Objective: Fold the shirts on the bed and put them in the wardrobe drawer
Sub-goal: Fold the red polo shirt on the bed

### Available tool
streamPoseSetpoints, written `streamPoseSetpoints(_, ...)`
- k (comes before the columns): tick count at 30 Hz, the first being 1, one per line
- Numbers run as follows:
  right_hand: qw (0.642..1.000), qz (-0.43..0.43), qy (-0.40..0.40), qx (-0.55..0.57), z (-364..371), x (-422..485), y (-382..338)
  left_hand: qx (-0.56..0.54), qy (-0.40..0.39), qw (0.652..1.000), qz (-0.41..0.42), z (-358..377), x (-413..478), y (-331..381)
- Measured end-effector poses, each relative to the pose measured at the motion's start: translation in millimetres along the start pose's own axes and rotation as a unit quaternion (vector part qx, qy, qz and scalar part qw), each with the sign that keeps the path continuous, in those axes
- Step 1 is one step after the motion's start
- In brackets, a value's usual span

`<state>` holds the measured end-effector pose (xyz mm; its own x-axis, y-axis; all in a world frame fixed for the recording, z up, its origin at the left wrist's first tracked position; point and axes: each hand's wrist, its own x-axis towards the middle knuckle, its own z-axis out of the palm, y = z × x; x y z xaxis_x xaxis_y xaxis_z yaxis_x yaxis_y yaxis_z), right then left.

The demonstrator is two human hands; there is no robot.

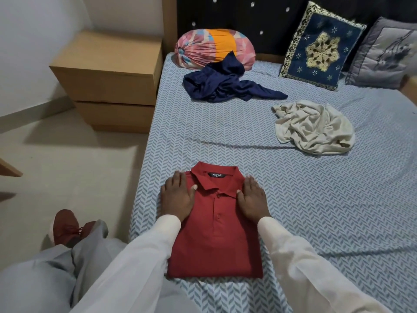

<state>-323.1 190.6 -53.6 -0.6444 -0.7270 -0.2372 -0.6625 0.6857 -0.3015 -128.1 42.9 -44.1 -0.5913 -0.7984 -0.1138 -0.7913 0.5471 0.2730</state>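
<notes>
Red polo shirt (214, 231): folded, near bed's (316, 199) foot edge.
My left hand (177, 199): flat, pressing its left edge.
My right hand (252, 198): flat on right edge.
Navy shirt (225, 84), cream shirt (316, 127): crumpled, well apart beyond.

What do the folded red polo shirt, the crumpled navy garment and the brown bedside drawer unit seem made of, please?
Folded red polo shirt: matte fine knit, probably cotton. Crumpled navy garment: smooth, faint sheen on its folds, likely synthetic. Brown bedside drawer unit: flat matte panels, probably wood-look laminate board.
</notes>
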Motion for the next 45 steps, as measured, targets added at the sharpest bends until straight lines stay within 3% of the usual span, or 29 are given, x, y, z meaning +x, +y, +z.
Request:
streamPoseSetpoints(4,0.993,0.051,0.055,0.092,7,-54,6,-0.065,0.042,0.996,-0.049,1,-58,-3)
streamPoseSetpoints(8,0.980,0.094,0.029,0.175,19,-111,21,-0.166,-0.079,0.973,-0.140,2,-99,-7)
streamPoseSetpoints(11,0.951,0.136,-0.026,0.276,14,-127,24,-0.204,-0.150,0.955,-0.156,1,-105,-14)
streamPoseSetpoints(13,0.921,0.169,-0.062,0.346,12,-130,25,-0.229,-0.180,0.942,-0.168,0,-107,-19)
streamPoseSetpoints(16,0.900,0.171,-0.101,0.387,9,-132,26,-0.355,-0.194,0.895,-0.190,2,-113,-23)
streamPoseSetpoints(20,0.872,0.148,-0.096,0.457,-7,-124,20,-0.465,-0.153,0.856,-0.166,0,-109,-24)
streamPoseSetpoints(23,0.855,0.078,-0.117,0.499,-20,-108,23,-0.530,-0.159,0.827,-0.097,4,-89,-27)
streamPoseSetpoints(27,0.863,0.027,-0.134,0.486,-21,-81,29,-0.463,-0.159,0.871,-0.045,-5,-63,-21)
streamPoseSetpoints(30,0.838,0.018,-0.158,0.521,-25,-65,29,-0.419,-0.161,0.893,-0.034,-15,-47,-15)
streamPoseSetpoints(32,0.832,0.016,-0.173,0.526,-27,-59,27,-0.338,-0.148,0.929,-0.031,-19,-41,-12)
streamPoseSetpoints(35,0.884,0.000,-0.163,0.437,-23,-57,24,-0.178,-0.050,0.983,-0.020,-29,-36,5)
streamPoseSetpoints(38,0.918,0.007,-0.130,0.375,-15,-59,19,-0.120,0.033,0.989,0.077,-38,-22,40)
streamPoseSetpoints(40,0.926,0.005,-0.115,0.361,-12,-58,19,-0.056,0.038,0.990,0.121,-32,-15,56)
streamPoseSetpoints(45,0.927,0.008,-0.126,0.352,-11,-57,20,0.054,-0.081,0.994,0.051,12,-36,28)
